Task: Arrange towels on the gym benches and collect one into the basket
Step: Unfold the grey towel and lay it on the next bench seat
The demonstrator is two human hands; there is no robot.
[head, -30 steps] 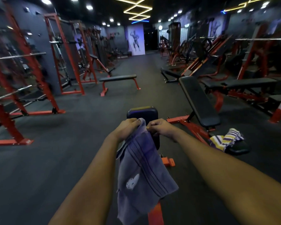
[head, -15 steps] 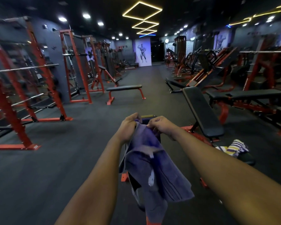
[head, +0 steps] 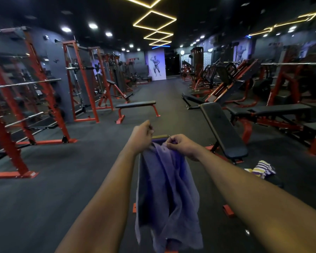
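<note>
Grip of right hand [head: 181, 145] pinches purple towel [head: 169, 190], hanging lengthwise downward.

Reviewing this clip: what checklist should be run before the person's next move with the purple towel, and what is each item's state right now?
1. Right hand holds the purple towel: ok, its fingers pinch the top edge.
2. Left hand holds the towel: cannot tell, it is curled and blurred above the edge.
3. Towel over the bench: ok, it hangs down the front.
4. Towel spread flat: not ok, it is bunched in folds.
5. Striped towel arranged: not ok, it lies crumpled at the low end of the neighbouring bench.
6. Basket located: cannot tell, it is not in view.
</note>
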